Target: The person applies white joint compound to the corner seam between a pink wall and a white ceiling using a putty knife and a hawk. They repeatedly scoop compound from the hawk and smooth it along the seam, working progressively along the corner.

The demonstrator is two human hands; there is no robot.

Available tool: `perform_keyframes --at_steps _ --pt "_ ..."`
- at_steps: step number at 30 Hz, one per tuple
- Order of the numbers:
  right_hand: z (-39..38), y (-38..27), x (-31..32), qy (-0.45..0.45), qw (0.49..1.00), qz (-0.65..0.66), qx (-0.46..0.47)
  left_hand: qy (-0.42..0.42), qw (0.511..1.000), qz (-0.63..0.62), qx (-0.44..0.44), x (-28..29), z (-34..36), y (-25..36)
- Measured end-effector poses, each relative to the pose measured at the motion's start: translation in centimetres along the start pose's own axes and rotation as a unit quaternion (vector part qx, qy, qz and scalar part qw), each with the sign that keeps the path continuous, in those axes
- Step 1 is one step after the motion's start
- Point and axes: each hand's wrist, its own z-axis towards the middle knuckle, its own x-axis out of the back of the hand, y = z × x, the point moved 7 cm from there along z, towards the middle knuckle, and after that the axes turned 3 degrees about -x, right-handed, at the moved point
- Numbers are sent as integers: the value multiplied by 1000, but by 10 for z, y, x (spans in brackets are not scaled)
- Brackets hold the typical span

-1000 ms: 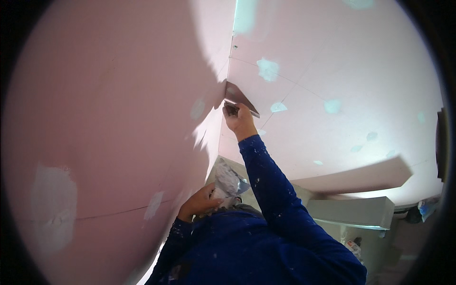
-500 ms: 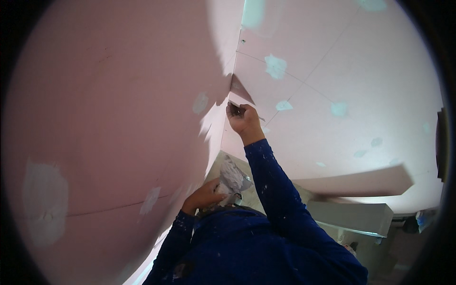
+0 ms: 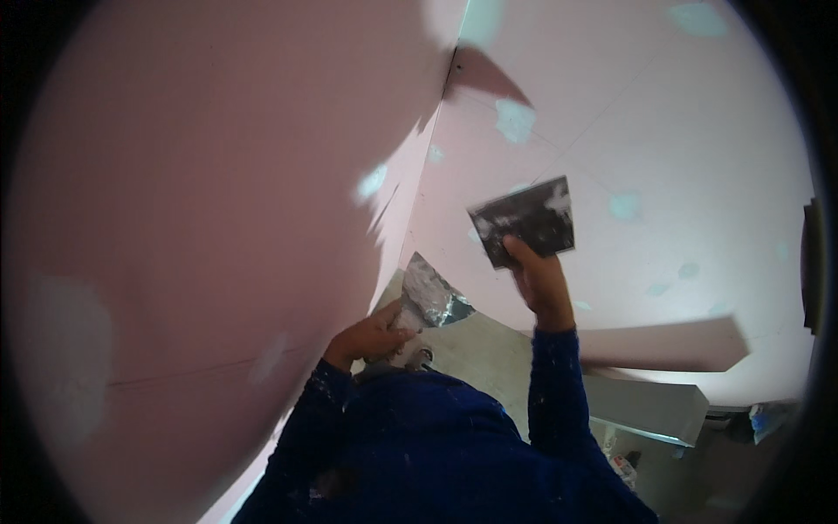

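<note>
My right hand [image 3: 541, 284] grips a square, dark, smeared plastering blade [image 3: 532, 210], its face turned up, away from the corner seam [image 3: 413, 201]. Lower on the left, my left hand [image 3: 371, 336] holds a metal blade [image 3: 456, 309] loaded with pale grey compound [image 3: 428, 288], partly hiding its fingers. Both blades are apart. Around them are a shadowed pink board wall [image 3: 201, 201] on the left and a lighter pink board wall [image 3: 698, 192] on the right, both dotted with pale filler patches [image 3: 515, 120].
A long grey box-shaped object [image 3: 646, 410] stands along the bottom of the right wall, throwing a shadow near it. Small clutter [image 3: 621, 467] lies below it, and a bluish bag-like bundle [image 3: 766, 419] sits at the far right. A dark narrow opening or panel [image 3: 810, 266] edges the right.
My right hand has pulled out of the corner toward the lower right, turning its blade face into view. My left hand's loaded blade has risen slightly and tilted.
</note>
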Motion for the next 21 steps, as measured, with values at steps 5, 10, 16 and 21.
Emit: perform_keyframes --at_steps 5,10,16,21 --pt "-61 15 56 80 973 -216 0 -23 996 -82 -28 3 1 14" --pt "-94 71 52 228 956 -23 184 -85 988 -93 -91 1 -7 37" --pt "-132 72 3 240 931 -165 218 -125 984 -77 -103 -3 -16 57" --pt "-138 36 -9 62 962 -263 37 -137 987 -24 -81 -4 -21 71"
